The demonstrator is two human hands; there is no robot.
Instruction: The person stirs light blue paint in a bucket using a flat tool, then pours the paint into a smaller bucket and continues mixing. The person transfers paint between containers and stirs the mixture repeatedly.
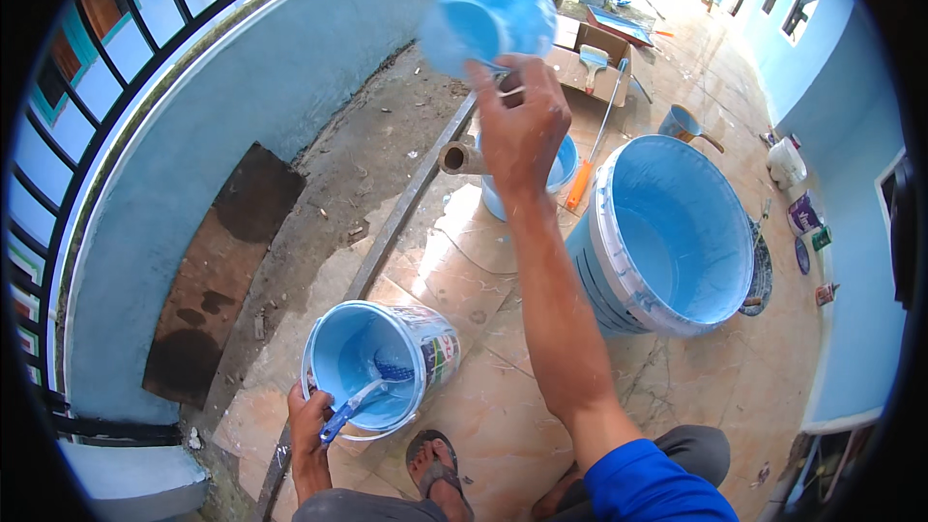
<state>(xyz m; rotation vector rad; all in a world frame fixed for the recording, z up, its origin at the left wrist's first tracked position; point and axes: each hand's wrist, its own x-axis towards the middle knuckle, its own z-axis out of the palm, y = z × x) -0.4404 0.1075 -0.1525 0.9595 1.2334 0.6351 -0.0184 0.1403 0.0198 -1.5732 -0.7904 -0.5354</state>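
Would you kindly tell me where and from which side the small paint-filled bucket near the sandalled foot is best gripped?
Probably by the rim of the small white bucket of light blue paint, from the near left, where the left hand already rests. The bucket tilts toward the person and its mouth is open, so the edge is exposed. The blue-handled brush lies across the near rim, so grip beside it.

Colourful label point(440, 353) wraps the near paint bucket point(372, 367); cardboard box point(594, 63) beyond.

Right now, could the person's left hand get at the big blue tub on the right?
Probably not easily. The left hand grips the small paint bucket's rim, and the big tub stands beyond the raised right arm, which crosses between them.
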